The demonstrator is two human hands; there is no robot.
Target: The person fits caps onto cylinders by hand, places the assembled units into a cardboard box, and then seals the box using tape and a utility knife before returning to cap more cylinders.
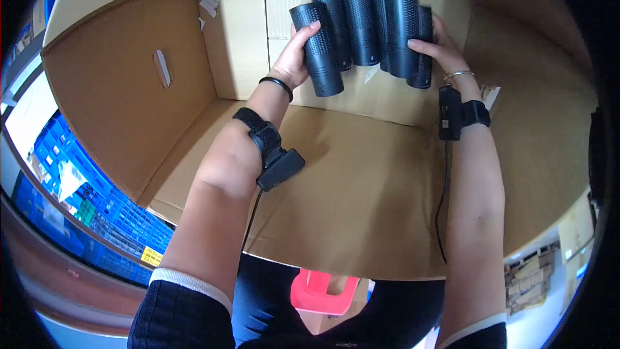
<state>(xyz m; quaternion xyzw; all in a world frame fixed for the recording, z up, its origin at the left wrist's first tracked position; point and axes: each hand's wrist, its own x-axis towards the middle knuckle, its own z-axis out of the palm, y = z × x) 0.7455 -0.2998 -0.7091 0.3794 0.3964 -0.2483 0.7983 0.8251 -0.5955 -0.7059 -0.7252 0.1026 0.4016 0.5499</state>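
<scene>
Several black cylinders with perforated upper sides hang side by side in a row between my hands, over the far part of a large cardboard box [349,174]. My left hand [292,61] is closed on the leftmost cylinder [321,55], its thumb across the front. At the other end, my right hand [447,52] grips the row, its thumb on a tall cylinder [400,22] and a shorter cylinder [423,68] beside the palm. Squeezed between these is a middle cylinder [360,26]. The fingers behind the row are mostly hidden.
The box's left wall [123,90] has a hand slot. Blue crates [110,213] stand outside it at the left. Below the near edge is a red plastic object [320,294]. Straps with black devices [281,168] and cables sit on both my forearms.
</scene>
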